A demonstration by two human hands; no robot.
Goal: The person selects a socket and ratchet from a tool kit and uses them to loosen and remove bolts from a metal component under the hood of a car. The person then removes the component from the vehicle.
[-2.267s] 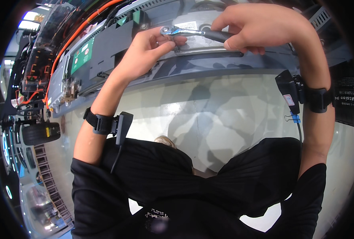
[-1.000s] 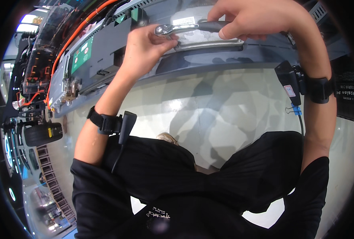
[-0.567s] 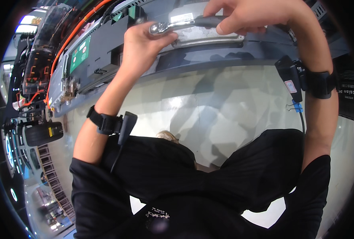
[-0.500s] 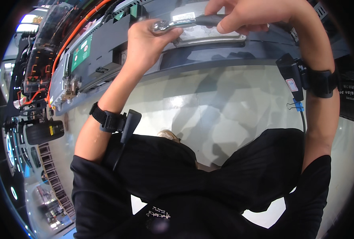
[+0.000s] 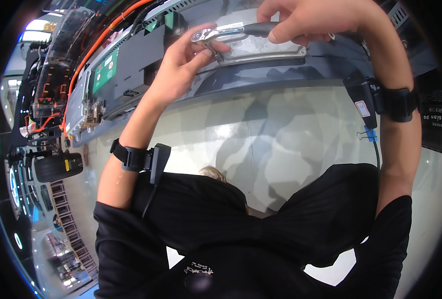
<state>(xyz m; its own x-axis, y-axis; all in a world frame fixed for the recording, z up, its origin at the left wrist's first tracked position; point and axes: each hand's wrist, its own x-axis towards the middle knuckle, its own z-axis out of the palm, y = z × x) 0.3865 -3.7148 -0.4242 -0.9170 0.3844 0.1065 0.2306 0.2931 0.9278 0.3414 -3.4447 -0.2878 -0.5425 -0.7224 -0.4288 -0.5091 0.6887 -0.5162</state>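
Observation:
A ratchet wrench [image 5: 226, 32] with a chrome head and black handle lies level over a silver metal housing. My right hand [image 5: 310, 22] is closed round the handle, coming from the right. At the chrome head, my left hand [image 5: 181, 65] has its thumb and fingers closed about a short metal socket piece [image 5: 214, 52] that slants down from the head. The fingers partly cover this piece, so its full shape is hidden. Below the tool, the ribbed silver housing [image 5: 265, 49] with a white label shows between both hands.
Left of the housing stands a black box-shaped module [image 5: 131, 67] with a green label, then a thick orange cable [image 5: 94, 47]. A grey frame rail [image 5: 260, 74] runs along the near side, above the pale floor [image 5: 241, 134]. A tyre [image 5: 59, 167] stands further left.
My left hand has shifted down and slightly left from round the wrench head, uncovering the head and the slanting socket piece. My right hand still grips the handle.

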